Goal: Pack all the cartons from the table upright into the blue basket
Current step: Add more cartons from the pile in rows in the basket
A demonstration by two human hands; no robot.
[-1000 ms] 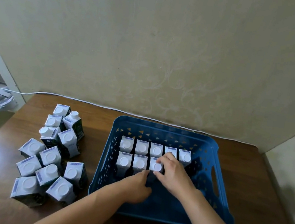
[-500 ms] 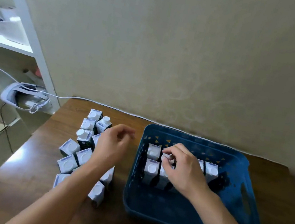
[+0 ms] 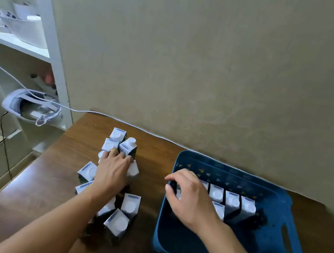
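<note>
Several white-topped cartons stand in a cluster on the brown table left of the basket, among them one at the back [image 3: 118,135] and one at the front [image 3: 118,222]. My left hand [image 3: 112,172] lies palm down on the middle of this cluster, fingers closed over a carton [image 3: 134,169] whose top pokes out at its right. The blue basket [image 3: 231,171] holds upright cartons [image 3: 232,201] in rows along its far side. My right hand [image 3: 191,199] hovers over the basket's left part with fingers curled apart and nothing in them, hiding some packed cartons.
A white headset [image 3: 31,105] rests on a low shelf left of the table, and its white cable [image 3: 159,137] runs along the wall behind the table. A white shelf unit [image 3: 47,16] stands at the left. The wall rises right behind the basket.
My left hand has come down from above the table cluster onto the cartons. My right hand has lifted off the packed cartons and opened. The camera has turned further left.
</note>
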